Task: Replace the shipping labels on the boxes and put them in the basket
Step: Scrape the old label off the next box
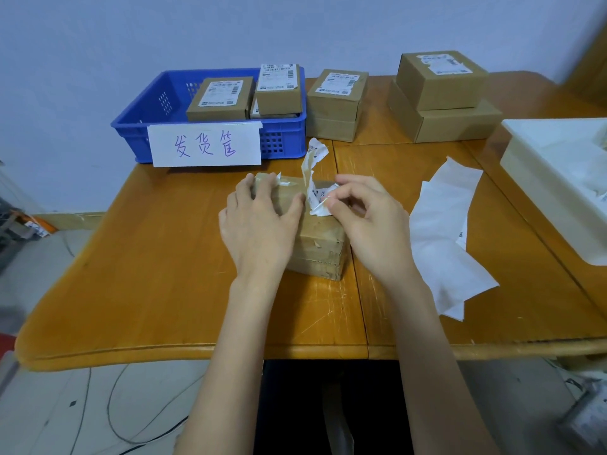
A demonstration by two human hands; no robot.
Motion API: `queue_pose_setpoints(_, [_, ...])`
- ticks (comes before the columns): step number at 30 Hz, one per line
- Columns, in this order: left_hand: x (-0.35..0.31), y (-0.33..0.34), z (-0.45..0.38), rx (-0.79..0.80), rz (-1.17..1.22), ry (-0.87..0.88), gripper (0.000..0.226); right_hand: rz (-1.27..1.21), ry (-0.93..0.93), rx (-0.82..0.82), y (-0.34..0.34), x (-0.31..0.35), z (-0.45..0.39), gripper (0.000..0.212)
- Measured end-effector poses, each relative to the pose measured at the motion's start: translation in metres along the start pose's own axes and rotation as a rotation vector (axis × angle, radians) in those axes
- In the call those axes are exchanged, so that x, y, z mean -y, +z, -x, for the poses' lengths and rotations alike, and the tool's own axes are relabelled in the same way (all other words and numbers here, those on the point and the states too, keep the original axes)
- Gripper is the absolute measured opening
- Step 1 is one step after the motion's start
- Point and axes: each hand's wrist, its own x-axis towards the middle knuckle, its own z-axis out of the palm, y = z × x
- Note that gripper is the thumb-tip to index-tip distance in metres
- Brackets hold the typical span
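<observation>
box (320, 238) in front of the basket (210, 103): left hand (259, 221) pressing flat on top, right hand (364, 218) pinching the old label (315, 178). peel slow and low, or it'll probably tear.

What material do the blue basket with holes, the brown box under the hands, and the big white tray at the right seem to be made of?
Blue basket with holes: likely moulded plastic, given the even colour and grid of square holes.
Brown box under the hands: looks like matte cardboard with folded edges; shiny patches suggest tape.
Big white tray: probably smooth plastic, slightly glossy, with thick rounded walls; not certain.
</observation>
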Motion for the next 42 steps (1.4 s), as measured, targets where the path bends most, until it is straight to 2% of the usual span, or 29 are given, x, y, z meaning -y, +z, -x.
queue_pose_setpoints(3, [0.001, 0.001, -0.001, -0.004, 0.0, 0.003, 0.054, -0.099, 0.03, 0.095, -0.012, 0.001, -0.002, 0.026])
queue_pose_setpoints(5, [0.001, 0.002, -0.001, -0.004, 0.005, 0.004, 0.054, -0.176, 0.02, 0.159, -0.018, 0.002, -0.002, 0.021])
queue_pose_setpoints(7, [0.001, 0.002, -0.001, -0.008, 0.018, 0.004, 0.054, -0.083, -0.029, 0.184, -0.017, 0.001, 0.0, 0.012])
queue_pose_setpoints(9, [0.001, 0.001, 0.0, -0.013, 0.022, 0.003, 0.054, 0.014, -0.047, 0.139, -0.011, -0.003, 0.0, 0.002])
queue_pose_setpoints(11, [0.0, 0.001, -0.001, -0.012, 0.012, 0.003, 0.054, 0.066, -0.057, 0.078, -0.005, -0.006, -0.002, 0.005])
queue_pose_setpoints(15, [0.001, 0.001, -0.001, -0.021, 0.021, 0.006, 0.053, -0.006, -0.034, -0.009, 0.003, -0.006, -0.002, 0.006])
queue_pose_setpoints(17, [0.001, 0.001, -0.001, -0.017, 0.023, 0.007, 0.054, -0.063, 0.008, 0.007, -0.002, -0.004, 0.0, 0.006])
queue_pose_setpoints(23, [0.003, 0.0, -0.001, -0.004, 0.024, 0.02, 0.054, -0.144, 0.011, 0.204, -0.022, 0.001, 0.001, 0.029])
queue_pose_setpoints(30, [0.003, -0.002, -0.002, 0.017, 0.043, 0.028, 0.053, -0.049, -0.046, 0.113, -0.015, 0.001, -0.006, 0.054])
queue_pose_setpoints(31, [0.003, -0.002, -0.002, 0.023, 0.043, 0.03, 0.052, -0.012, -0.062, 0.121, -0.013, 0.0, -0.007, 0.047])
queue_pose_setpoints(34, [0.003, -0.003, -0.001, 0.029, 0.049, 0.023, 0.051, 0.041, -0.099, 0.09, -0.007, -0.005, -0.006, 0.006])
queue_pose_setpoints(42, [0.001, -0.005, -0.001, 0.042, 0.049, 0.026, 0.054, -0.043, -0.005, -0.04, 0.008, -0.003, 0.004, 0.009])
